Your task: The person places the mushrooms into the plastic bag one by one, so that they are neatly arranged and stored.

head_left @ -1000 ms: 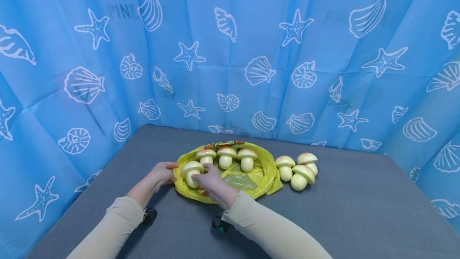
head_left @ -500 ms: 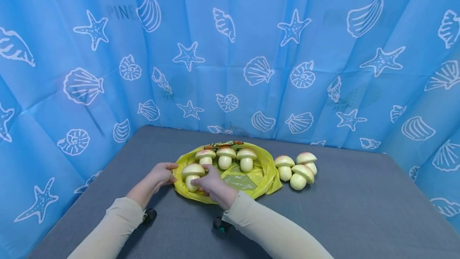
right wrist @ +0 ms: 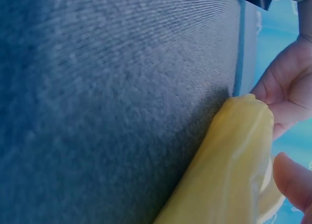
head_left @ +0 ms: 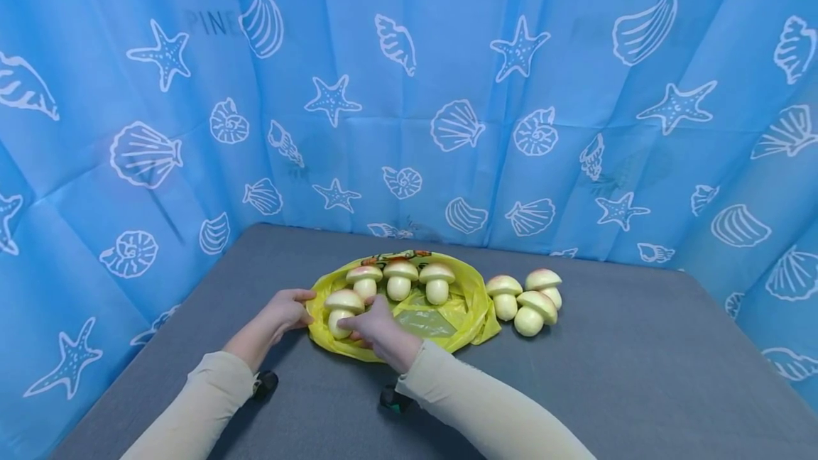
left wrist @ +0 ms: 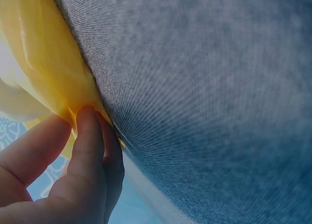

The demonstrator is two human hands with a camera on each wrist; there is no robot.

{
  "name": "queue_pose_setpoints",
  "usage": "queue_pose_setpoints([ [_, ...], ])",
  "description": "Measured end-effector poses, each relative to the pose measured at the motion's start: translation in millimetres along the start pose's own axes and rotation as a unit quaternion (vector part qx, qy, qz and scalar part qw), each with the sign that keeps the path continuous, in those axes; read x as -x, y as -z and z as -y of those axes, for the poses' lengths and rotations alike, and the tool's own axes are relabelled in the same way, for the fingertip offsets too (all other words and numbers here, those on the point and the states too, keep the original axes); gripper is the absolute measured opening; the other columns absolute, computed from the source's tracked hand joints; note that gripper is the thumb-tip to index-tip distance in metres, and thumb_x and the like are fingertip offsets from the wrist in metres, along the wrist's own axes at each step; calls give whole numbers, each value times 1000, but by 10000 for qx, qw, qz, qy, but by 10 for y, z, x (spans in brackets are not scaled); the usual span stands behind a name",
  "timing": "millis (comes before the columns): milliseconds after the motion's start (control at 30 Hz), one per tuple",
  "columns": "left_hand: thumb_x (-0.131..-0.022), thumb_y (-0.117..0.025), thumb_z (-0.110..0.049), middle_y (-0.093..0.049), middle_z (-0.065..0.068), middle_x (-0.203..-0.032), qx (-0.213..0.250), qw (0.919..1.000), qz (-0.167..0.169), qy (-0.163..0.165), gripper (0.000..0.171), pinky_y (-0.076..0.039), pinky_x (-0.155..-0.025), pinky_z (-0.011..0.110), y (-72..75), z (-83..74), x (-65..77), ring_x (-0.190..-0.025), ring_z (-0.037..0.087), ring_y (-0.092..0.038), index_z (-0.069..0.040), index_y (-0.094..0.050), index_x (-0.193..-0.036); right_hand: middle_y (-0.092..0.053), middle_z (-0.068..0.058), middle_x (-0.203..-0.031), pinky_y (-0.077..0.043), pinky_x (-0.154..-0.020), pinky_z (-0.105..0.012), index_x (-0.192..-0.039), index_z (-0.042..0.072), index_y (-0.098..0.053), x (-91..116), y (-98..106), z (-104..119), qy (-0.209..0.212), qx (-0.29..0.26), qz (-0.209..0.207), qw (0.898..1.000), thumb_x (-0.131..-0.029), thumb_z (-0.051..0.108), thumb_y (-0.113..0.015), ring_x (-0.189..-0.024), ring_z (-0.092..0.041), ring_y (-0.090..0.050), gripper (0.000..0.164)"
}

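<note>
A yellow plastic bag (head_left: 478, 297) lies spread with its mouth wide and its rim rolled down. At its left edge my left hand (head_left: 289, 309) pinches the rim; thumb and fingertips close on the yellow plastic in the left wrist view. My right hand (head_left: 383, 332) reaches inside over the front rim and holds a pale mushroom (head_left: 345, 300) by its stem, thumb in front. This mushroom stands cap up at the bag's left side. Three similar mushrooms (head_left: 400, 281) stand along the back inside. In the right wrist view only the right thumb (right wrist: 295, 180) shows, beside the bag wall.
Three more mushrooms (head_left: 535, 312) sit clustered on the grey table (head_left: 626, 360), just right of the bag. Behind the table hangs a blue curtain (head_left: 396, 126) with white shell and starfish prints. A dark wrist device (head_left: 393, 400) sits under the right cuff.
The mushroom in my right hand has shifted slightly right and its stem has swung left, so it stands straighter. My left hand stays on the bag's rim.
</note>
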State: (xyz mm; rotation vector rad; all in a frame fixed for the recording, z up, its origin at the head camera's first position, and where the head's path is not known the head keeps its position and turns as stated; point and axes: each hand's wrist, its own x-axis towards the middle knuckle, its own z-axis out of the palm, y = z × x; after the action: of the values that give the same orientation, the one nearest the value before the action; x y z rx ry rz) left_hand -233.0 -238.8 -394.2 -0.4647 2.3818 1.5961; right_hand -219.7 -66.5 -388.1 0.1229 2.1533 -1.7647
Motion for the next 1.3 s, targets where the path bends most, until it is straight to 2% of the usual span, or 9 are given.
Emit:
queue_pose_setpoints([
  [167,-87,-52,20,-33,33,-146,14,10000,-15,3,56,-50,-92,43,-3,5,-4,-130,42,-40,12,-39,-142,-55,-16,-110,-52,-61,-32,-137,0,-35,33,105,22,-173,-98,131,9997,-83,6,-76,-69,-21,-61,68],
  [400,-88,-52,19,-32,33,-146,61,10000,20,20,57,-50,-94,43,6,3,6,-130,41,-40,11,-38,-142,-54,-21,-121,-50,-57,-31,-141,3,-35,83,353,55,-139,-83,399,9991,-85,10,-75,-89,-29,-66,69],
  [533,-88,-52,19,-34,32,-146,48,10000,0,34,57,-50,-94,43,7,1,13,-130,41,-41,11,-38,-142,-54,-24,-125,-55,-67,-38,-144,1,-33,137,520,90,-28,-129,513,9986,-87,10,-73,-98,-34,-65,70],
  [633,-88,-52,18,-34,32,-146,22,10000,-2,29,57,-50,-94,43,2,0,16,-130,41,-41,11,-38,-143,-55,-24,-126,-55,-73,-43,-145,1,-32,179,647,120,25,-167,463,9988,-88,10,-72,-101,-36,-64,70],
  [933,-87,-52,19,-35,32,-145,69,9999,-53,108,57,-49,-95,43,3,-3,-17,-129,40,-42,11,-40,-142,-62,-23,-117,-56,-72,-44,-145,-2,-33,236,979,147,207,-100,217,9995,-89,9,-69,-103,-38,-63,67],
  [1300,-88,-52,18,-35,32,-145,61,10000,-18,62,56,-49,-95,43,-1,10,-5,-127,40,-42,11,-40,-142,-53,-28,-125,-55,-75,-42,-147,-3,-27,268,1366,138,245,-163,99,9995,-92,10,-65,-110,-42,-58,68],
])
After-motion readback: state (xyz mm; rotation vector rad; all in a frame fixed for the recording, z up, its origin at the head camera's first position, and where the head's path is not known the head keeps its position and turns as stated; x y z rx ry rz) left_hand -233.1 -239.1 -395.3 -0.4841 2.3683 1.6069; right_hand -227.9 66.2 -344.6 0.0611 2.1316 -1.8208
